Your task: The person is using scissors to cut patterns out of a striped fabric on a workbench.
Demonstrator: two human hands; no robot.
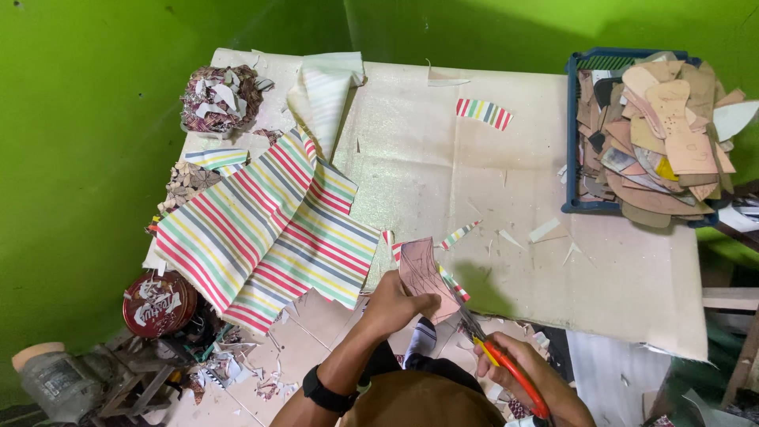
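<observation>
Two hands work at the table's near edge: the left hand [393, 304] pinches a brown cardboard pattern piece [423, 273] upright against striped fabric; the right hand [528, 378] grips orange-handled scissors [498, 360] beneath it.

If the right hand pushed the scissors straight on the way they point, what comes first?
Probably the brown cardboard pattern piece with striped fabric in the left hand; the right hand's orange-handled scissors already reach its edge.
</observation>
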